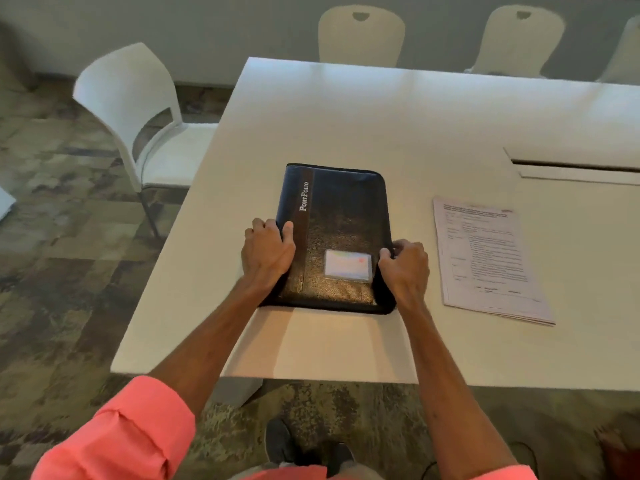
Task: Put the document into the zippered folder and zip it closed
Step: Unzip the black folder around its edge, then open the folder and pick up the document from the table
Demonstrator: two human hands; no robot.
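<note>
A black zippered folder [341, 216] marked "PortFolio" lies closed and flat on the white table [381, 112], with a small card window on its cover. My left hand [267, 251] grips the folder's left edge, thumb on the cover and fingers curled over the side. At the right edge my right hand [405, 263] pinches something at the zipper line; the zipper pull itself is hidden by the fingers. The document [488, 258], a thin stack of printed pages, lies on the table to the right of the folder, apart from it.
A white chair [138, 112] stands at the table's left end and more chairs [362, 36] line the far side. A cable slot [575, 166] is cut into the tabletop at the right. My shoes [304, 448] are on the patterned carpet below the near edge.
</note>
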